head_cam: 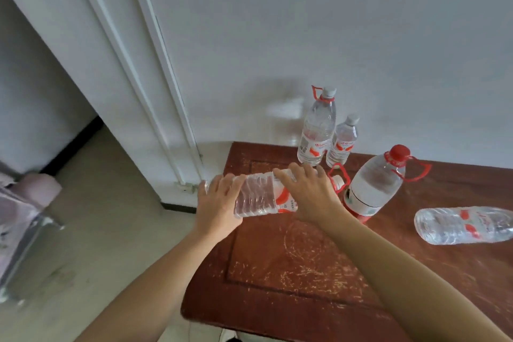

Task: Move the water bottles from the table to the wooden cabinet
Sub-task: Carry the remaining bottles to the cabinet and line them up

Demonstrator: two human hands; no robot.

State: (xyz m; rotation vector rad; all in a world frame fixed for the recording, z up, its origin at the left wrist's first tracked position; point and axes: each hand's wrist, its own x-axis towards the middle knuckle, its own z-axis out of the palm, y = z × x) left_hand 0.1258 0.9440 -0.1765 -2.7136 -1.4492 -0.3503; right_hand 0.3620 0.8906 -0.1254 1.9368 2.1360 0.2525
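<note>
Gripping one big bottle between both hands: left hand (215, 205) wraps the ribbed base end, fingers curled round it. Right hand (308, 193) clamps over the shoulder by the red label, fingers spread and curled over the top. Held bottle (258, 194) lies horizontal, base pointing left past the tabletop's left edge, neck pointing right. Its red carry loop (337, 175) shows beyond the right hand. It looks lifted clear of the wood, but contact underneath is hard to judge from this angle.

Tabletop (291, 272) is dark red-brown wood, scratched. On it:
- Tall bottle (316, 130) and small bottle (342, 141), upright, side by side at the back by the wall.
- Red-capped bottle (374, 183), just right of the right hand, with its own red loop.
- Lying bottle (466, 226), on its side near the right frame edge.

White door frame (155, 64) and pale floor (97, 216) sit to the left. Wooden cabinet not identifiable in view.

Handling, as a judgement: the held bottle appears full, so heavy. Thin clear plastic, so the ribs will flex under a squeeze and the smooth wall is likely slippery. Two-hand hold at base and shoulder suits it; the loop at the neck is the other sound place to take hold. Four bottles sit on the tabletop, so plenty of the task is not yet done.
</note>
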